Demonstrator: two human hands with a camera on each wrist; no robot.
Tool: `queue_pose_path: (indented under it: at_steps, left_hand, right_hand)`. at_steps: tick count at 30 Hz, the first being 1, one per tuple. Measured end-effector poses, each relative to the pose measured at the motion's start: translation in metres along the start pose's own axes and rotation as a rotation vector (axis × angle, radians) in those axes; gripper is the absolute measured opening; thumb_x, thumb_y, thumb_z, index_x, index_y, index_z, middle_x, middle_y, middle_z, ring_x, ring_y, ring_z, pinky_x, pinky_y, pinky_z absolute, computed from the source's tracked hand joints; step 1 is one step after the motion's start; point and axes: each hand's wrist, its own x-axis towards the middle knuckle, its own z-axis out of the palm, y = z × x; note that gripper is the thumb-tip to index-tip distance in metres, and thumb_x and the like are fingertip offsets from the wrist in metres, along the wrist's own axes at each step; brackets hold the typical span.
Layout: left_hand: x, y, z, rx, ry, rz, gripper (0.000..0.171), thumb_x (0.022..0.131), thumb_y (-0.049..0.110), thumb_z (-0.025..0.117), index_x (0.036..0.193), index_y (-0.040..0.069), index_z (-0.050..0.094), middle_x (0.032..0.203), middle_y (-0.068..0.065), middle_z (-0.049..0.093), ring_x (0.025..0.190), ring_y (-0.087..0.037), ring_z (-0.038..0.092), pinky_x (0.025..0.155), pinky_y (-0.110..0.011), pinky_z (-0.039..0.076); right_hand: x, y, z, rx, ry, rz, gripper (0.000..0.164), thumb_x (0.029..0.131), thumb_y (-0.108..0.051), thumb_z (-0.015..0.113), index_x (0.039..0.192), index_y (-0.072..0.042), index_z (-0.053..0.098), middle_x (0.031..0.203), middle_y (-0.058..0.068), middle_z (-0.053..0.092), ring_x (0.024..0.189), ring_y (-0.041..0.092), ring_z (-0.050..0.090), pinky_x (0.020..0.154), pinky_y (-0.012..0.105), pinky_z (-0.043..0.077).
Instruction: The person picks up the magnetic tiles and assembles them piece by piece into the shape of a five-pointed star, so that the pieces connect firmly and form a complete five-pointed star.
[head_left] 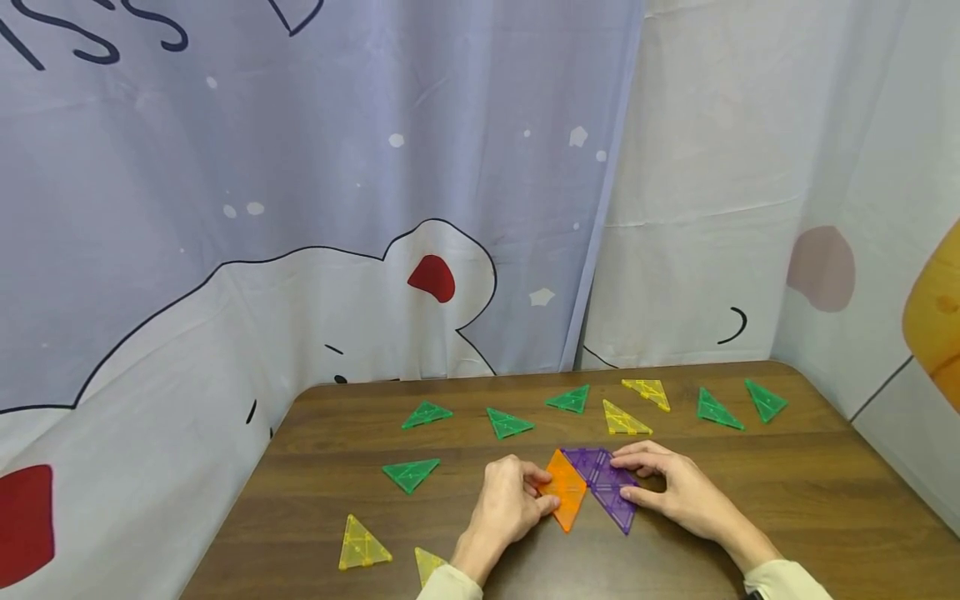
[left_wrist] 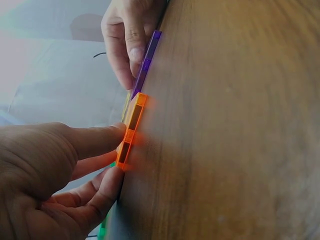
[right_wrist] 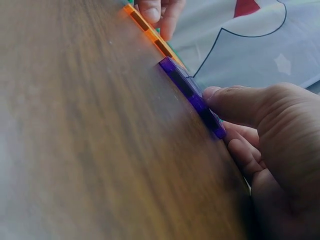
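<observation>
In the head view my left hand [head_left: 507,502] pinches a translucent orange magnetic tile [head_left: 567,492] between thumb and fingers. The left wrist view shows this orange tile [left_wrist: 131,131] edge-on, low over the wooden table. Purple magnetic tiles [head_left: 609,490] lie against its right side, their sloping edges meeting near the top. My right hand [head_left: 675,492] holds the purple piece by its right side, thumb near the lower edge and fingers farther up. Close up, the right thumb presses the purple tile [right_wrist: 192,95]; the other fingers are partly hidden behind it.
Several green triangular tiles [head_left: 510,423] lie scattered over the back and left of the table [head_left: 315,467]. Yellow triangles [head_left: 624,418] lie behind the hands, and others [head_left: 362,546] at the front left. A printed curtain [head_left: 420,167] hangs behind the table's back edge.
</observation>
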Motion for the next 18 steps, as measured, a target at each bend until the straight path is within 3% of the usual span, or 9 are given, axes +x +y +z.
queue_pose_path:
  at_steps: [3,8,12,18]
  left_hand:
    - [0.0,0.0,0.0,-0.004,-0.004,-0.002,0.025,0.078,0.007,0.103,0.096,0.004,0.087,0.084,-0.001,0.068,0.067,0.005,0.059,0.062,-0.015,0.055]
    - [0.002,-0.001,0.0,-0.009,-0.008,-0.001,0.025,0.078,0.008,0.103,0.097,0.005,0.086,0.085,-0.001,0.068,0.068,0.004,0.059,0.063,-0.016,0.055]
    - [0.002,-0.001,0.0,-0.016,-0.016,-0.009,0.025,0.079,0.007,0.103,0.097,0.005,0.086,0.085,-0.001,0.068,0.069,0.003,0.06,0.063,-0.016,0.055]
    - [0.002,0.0,-0.004,-0.017,-0.038,-0.02,0.025,0.078,0.006,0.103,0.096,0.005,0.086,0.084,-0.001,0.071,0.069,0.002,0.06,0.064,-0.017,0.056]
  right_hand:
    - [0.001,0.002,-0.001,0.051,-0.003,0.009,0.035,0.1,-0.017,0.086,0.134,-0.013,0.078,0.134,0.004,0.075,0.111,0.017,0.073,0.094,0.027,0.061]
    - [0.0,0.006,-0.009,0.128,0.033,0.103,0.034,0.103,-0.015,0.082,0.136,-0.008,0.077,0.127,0.006,0.077,0.101,0.012,0.073,0.086,0.025,0.062]
    - [-0.005,0.01,-0.021,0.085,0.143,0.144,0.033,0.103,-0.012,0.081,0.135,-0.006,0.077,0.119,0.008,0.079,0.094,0.008,0.072,0.079,0.024,0.06]
    - [-0.013,0.025,-0.042,0.005,0.347,0.158,0.04,0.1,-0.007,0.084,0.139,-0.004,0.075,0.118,0.011,0.077,0.099,0.002,0.07,0.081,0.016,0.056]
